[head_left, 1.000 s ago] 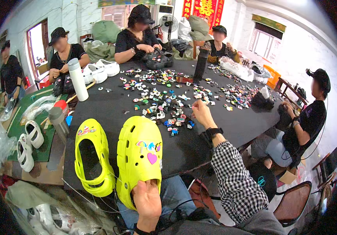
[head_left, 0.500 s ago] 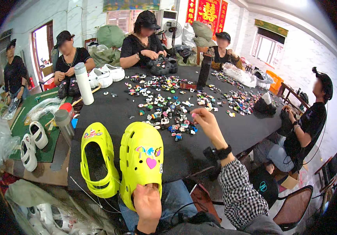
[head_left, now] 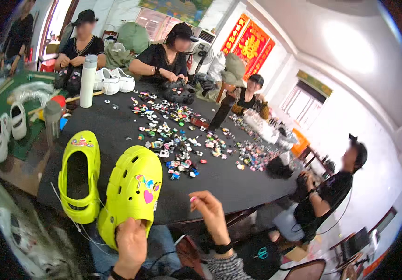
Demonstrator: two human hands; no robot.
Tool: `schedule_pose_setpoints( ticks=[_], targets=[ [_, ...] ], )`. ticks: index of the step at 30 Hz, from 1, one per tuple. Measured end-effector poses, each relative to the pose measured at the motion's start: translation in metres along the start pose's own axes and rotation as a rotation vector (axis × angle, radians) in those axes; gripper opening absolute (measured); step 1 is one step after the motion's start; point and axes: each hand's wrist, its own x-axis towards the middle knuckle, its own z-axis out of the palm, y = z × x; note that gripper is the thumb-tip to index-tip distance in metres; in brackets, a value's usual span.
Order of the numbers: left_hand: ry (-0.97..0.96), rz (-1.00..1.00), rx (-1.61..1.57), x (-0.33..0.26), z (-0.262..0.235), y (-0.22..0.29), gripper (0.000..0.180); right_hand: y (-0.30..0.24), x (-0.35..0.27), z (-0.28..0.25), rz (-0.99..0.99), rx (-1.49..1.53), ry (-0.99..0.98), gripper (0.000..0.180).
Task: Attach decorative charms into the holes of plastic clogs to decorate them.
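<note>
My left hand [head_left: 132, 242] grips a bright yellow-green clog [head_left: 121, 179] by its heel end, fingers tucked into the opening. The clog's top carries a pink heart charm [head_left: 148, 196], an umbrella charm [head_left: 143, 180] and other small charms, with bare holes around them. To the right of the clog, over the table's near edge, my right hand [head_left: 209, 214] pinches a small pink charm [head_left: 193, 199] between thumb and fingertips. Left of the held clog lies its matching clog [head_left: 82, 216], decorated with charms near the toe. A thin pale string hangs by both shoes.
Loose shoe charms [head_left: 168, 128] are scattered over the dark table [head_left: 112, 128]. A white bottle [head_left: 87, 81] and a grey bottle [head_left: 53, 119] stand at the left, near white clogs [head_left: 18, 121]. Several co-workers sit around the table. Scissors [head_left: 260, 253] lie on a dark seat below right.
My right hand has drawn back from the charm pile toward me, still pinching the pink charm. My left hand keeps its hold on the clog. The whole view has tilted and shifted.
</note>
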Motion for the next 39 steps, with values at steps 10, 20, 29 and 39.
schedule_pose_setpoints(
  ticks=[10, 20, 29, 39],
  targets=[
    [0.003, -0.097, 0.179, -0.009, 0.025, 0.005, 0.025, 0.001, -0.045, 0.023, 0.183, 0.082, 0.105, 0.015],
    [-0.217, -0.255, 0.850, -0.010, 0.019, 0.014, 0.036, -0.003, -0.058, 0.046, 0.118, 0.009, 0.140, 0.005],
    [-0.141, -0.330, 0.600, -0.026, -0.024, -0.032, 0.039, -0.006, -0.077, 0.032, 0.218, 0.099, 0.094, 0.004],
    [-0.375, -0.535, 2.297, -0.029, 0.004, 0.000, 0.029, -0.008, -0.073, 0.040, 0.176, 0.009, 0.012, 0.009]
  ],
)
